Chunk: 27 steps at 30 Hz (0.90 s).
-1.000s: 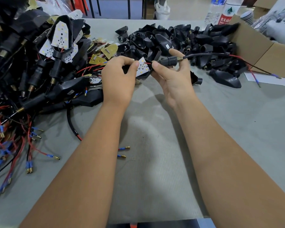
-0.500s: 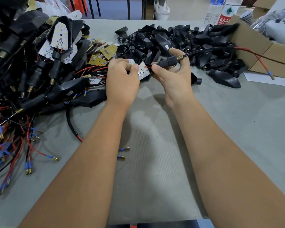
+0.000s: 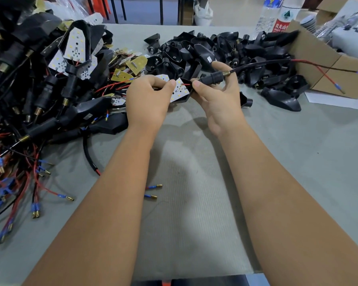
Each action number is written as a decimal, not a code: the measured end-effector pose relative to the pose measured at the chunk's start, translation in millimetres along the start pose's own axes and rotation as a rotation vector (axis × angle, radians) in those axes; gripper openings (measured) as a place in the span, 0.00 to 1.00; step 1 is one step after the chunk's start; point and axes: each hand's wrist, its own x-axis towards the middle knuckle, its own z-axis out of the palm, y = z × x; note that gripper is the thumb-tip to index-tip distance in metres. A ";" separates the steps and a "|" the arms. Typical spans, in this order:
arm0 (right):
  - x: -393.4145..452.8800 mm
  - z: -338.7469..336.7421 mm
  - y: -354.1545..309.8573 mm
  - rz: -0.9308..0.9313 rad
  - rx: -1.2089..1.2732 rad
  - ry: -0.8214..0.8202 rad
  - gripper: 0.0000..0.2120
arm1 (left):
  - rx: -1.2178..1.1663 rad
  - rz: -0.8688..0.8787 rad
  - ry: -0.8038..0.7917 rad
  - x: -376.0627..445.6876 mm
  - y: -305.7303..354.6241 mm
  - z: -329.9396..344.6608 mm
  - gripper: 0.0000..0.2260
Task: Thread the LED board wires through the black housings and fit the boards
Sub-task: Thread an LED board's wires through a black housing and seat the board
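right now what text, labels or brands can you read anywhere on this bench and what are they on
"农夫山": red label of the clear plastic water bottle at the far edge; small Latin print beneath it is too blurred to read.
Blue label on the second clear bottle: cut off, unreadable.
Small white sticker on a black plastic housing in the far pile: too small to read.
White sticker on a black housing at left: unreadable.

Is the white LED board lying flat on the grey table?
No, the left hand pinches the white LED board above the grey table.
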 end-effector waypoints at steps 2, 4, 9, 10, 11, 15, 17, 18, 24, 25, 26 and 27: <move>0.7 0.2 -1.5 0.014 0.028 0.008 0.24 | -0.058 -0.029 0.090 -1.3 2.6 -1.1 0.11; 1.1 0.8 -1.4 0.025 0.071 0.010 0.24 | -0.183 -0.111 0.068 -1.7 2.4 -1.0 0.17; 1.2 -0.3 -0.9 0.048 0.132 0.003 0.24 | -0.438 -0.189 -0.160 -2.5 1.9 1.5 0.06; 1.4 -0.8 -1.2 0.059 0.138 -0.001 0.23 | -0.478 -0.214 -0.147 -1.1 1.3 1.4 0.05; 1.7 -1.3 -1.2 0.073 0.141 -0.007 0.23 | -0.528 -0.256 -0.134 0.3 0.5 0.8 0.05; 1.6 -0.6 -0.2 0.098 0.132 -0.033 0.23 | -0.633 -0.313 -0.113 3.7 -3.0 -3.2 0.03; 1.1 -1.2 -1.7 0.095 0.111 -0.050 0.22 | -0.585 -0.261 -0.096 3.9 -4.9 -3.8 0.05; 1.2 -1.8 -2.4 0.091 0.092 -0.058 0.21 | -0.553 -0.227 -0.083 4.0 -5.7 -4.5 0.07; 1.2 3.6 3.6 0.038 0.044 -0.014 0.25 | -0.422 -0.160 -0.033 4.3 -10.5 -1.2 0.15; 1.3 4.6 4.3 0.030 0.044 0.012 0.25 | -0.424 -0.182 -0.055 4.8 -10.2 -0.4 0.16; 1.7 4.9 4.6 0.025 0.046 0.033 0.25 | -0.446 -0.215 -0.089 5.5 -9.9 0.0 0.16; 2.0 4.6 4.5 0.023 0.049 0.051 0.24 | -0.487 -0.253 -0.132 6.5 -9.5 -0.5 0.15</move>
